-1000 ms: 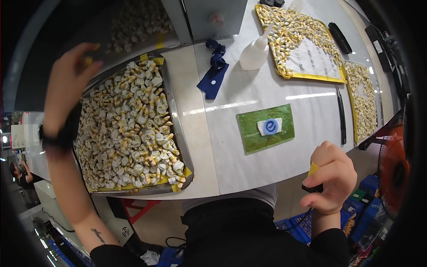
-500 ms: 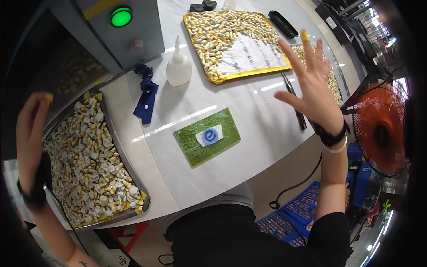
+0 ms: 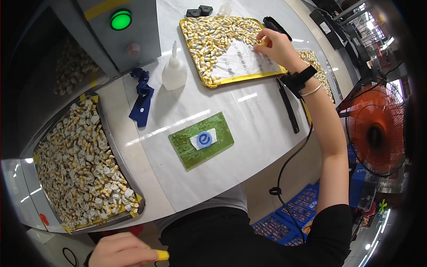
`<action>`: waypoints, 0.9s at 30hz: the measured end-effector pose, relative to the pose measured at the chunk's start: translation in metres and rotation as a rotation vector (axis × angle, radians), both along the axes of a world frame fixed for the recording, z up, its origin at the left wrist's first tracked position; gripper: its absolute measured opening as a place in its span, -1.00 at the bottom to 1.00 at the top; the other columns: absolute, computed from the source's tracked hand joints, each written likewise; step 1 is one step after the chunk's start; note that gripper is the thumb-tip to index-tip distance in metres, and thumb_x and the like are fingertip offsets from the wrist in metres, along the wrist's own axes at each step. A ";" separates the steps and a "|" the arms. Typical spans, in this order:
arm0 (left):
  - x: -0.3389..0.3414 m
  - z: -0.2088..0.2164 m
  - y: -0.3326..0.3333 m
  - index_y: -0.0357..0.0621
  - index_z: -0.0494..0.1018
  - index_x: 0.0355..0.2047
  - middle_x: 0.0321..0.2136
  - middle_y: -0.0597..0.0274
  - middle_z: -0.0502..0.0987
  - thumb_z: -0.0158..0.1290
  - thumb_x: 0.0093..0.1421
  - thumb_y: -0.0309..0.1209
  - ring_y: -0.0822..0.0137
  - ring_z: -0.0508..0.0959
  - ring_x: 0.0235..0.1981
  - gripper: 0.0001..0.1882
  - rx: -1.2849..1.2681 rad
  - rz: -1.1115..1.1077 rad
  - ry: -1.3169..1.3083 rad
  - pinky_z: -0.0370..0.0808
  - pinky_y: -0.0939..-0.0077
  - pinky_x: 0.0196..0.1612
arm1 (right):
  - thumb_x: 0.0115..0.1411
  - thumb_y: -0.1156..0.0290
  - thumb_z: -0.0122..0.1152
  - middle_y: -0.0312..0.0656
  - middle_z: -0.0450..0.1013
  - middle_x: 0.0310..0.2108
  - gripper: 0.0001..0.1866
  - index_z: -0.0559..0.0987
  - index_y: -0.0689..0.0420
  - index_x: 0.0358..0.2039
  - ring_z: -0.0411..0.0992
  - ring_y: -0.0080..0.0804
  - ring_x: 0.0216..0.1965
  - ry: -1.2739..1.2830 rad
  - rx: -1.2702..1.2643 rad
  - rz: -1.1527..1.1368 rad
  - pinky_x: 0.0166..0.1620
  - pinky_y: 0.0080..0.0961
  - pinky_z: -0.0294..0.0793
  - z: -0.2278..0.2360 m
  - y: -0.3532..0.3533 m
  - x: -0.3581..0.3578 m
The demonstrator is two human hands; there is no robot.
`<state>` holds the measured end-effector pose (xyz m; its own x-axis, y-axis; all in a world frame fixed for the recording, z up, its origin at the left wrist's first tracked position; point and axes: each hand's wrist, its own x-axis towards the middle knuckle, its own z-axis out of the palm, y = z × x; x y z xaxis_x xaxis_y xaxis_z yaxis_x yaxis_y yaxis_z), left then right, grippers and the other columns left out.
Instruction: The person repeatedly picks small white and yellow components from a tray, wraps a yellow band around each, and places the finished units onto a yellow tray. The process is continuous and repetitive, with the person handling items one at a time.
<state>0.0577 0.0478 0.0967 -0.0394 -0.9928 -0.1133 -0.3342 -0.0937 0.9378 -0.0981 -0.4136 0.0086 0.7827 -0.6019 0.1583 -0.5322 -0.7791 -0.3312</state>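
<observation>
My right hand [image 3: 279, 48] reaches over a yellow-rimmed tray [image 3: 249, 79] lined with white sheet. Its fingers are bent into a pinch; what they hold, if anything, is hidden. Rows of small white-and-yellow twisted pieces [image 3: 205, 53] fill the tray's far and left parts. At the lower edge, my left hand [image 3: 122, 250] is closed, a yellow cover on one fingertip; nothing can be made out in its grip. Between the hands lies a green slab [image 3: 202, 155] bearing a white patch and a round blue piece with a curved groove [image 3: 204, 139].
A dark tray [image 3: 138, 209] heaped with similar pieces [image 3: 84, 164] stands at left. A white squeeze bottle [image 3: 174, 75], a dark blue cloth strip [image 3: 141, 104] and a black pen-like tool [image 3: 289, 109] lie around the slab. An orange fan [image 3: 373, 129] stands right, a grey machine [image 3: 133, 33] at back left.
My right hand has gone from spread fingers to a pinch over the yellow-rimmed tray. My left hand has moved from beside the heaped tray down to the lower edge.
</observation>
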 end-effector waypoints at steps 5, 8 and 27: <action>-0.016 -0.021 -0.007 -0.34 0.47 -0.38 -0.54 0.10 0.45 0.06 0.00 -0.56 0.18 0.43 -0.57 -0.86 0.018 0.074 0.159 0.33 0.47 -0.50 | -0.02 0.47 0.20 -0.08 0.43 -0.58 -0.85 0.49 0.25 -0.43 0.41 -0.27 -0.53 0.056 -0.039 0.109 -0.40 -0.43 0.39 -0.004 -0.008 0.013; -0.022 -0.042 -0.024 -0.33 0.48 -0.40 -0.54 0.10 0.44 0.09 0.00 -0.53 0.20 0.43 -0.58 -0.86 -0.046 0.004 0.348 0.33 0.48 -0.50 | 0.01 0.49 0.14 -0.11 0.41 -0.59 -0.86 0.53 0.25 -0.39 0.38 -0.39 -0.55 0.091 -0.040 0.092 -0.41 -0.51 0.38 0.012 0.001 -0.013; -0.048 -0.094 -0.030 -0.48 0.26 -0.02 -0.22 -0.03 0.47 -0.07 0.24 -0.37 0.31 0.53 -0.26 -0.59 -0.043 0.431 1.156 0.51 0.42 -0.15 | -0.20 0.62 0.22 -0.26 0.34 -0.54 -0.78 0.52 0.19 -0.44 0.34 -0.36 -0.49 0.010 -0.140 0.687 -0.46 -0.50 0.39 0.018 0.203 0.002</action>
<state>0.0097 0.0177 0.0030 0.2370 -0.9515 -0.1962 0.7434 0.0477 0.6671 -0.0962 -0.2110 0.0269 0.9805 0.0547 0.1887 0.0931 -0.9752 -0.2009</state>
